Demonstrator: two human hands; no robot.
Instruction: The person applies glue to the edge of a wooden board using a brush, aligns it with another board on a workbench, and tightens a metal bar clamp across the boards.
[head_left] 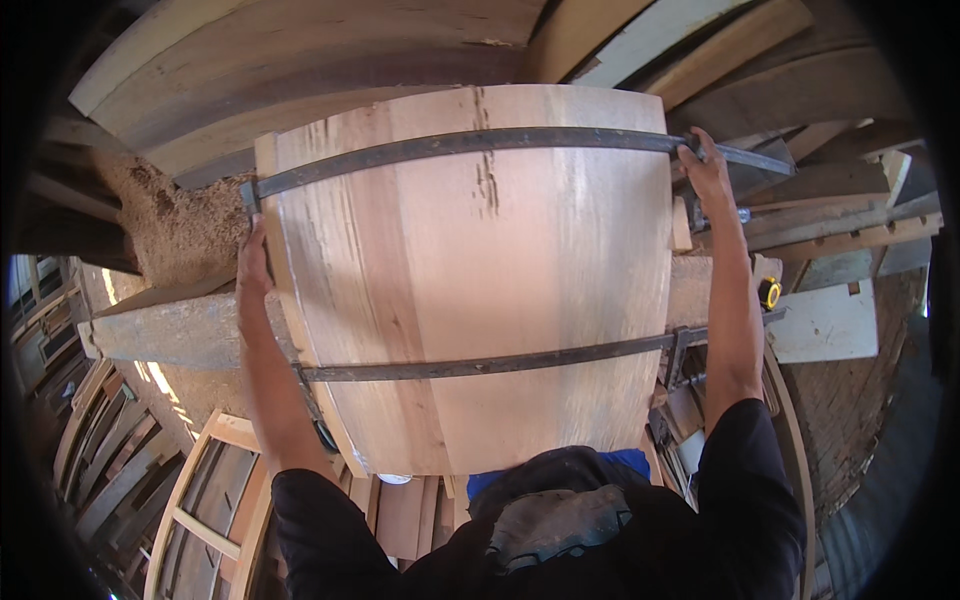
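Note:
A wide panel of pale and reddish boards [490, 280] lies flat in front of me. Across its far part runs a dark metal bar clamp [450, 147]. My left hand [255, 260] grips the jaw at the clamp's left end, beside the panel's edge. At the other end, my right hand [710, 175] has its fingers closed around the clamp by the right jaw, where the bar sticks out past the wood. A second bar clamp [480, 365] spans the panel nearer to me, with neither hand on it. The panel's underside is hidden.
A thick wooden beam [165, 330] passes under the panel. Sawdust [185, 215] is heaped at the far left, with large planks [320, 50] behind. At right are a yellow tape measure [769, 292] and a white board [825, 320]. A wooden frame [228, 430] stands at lower left.

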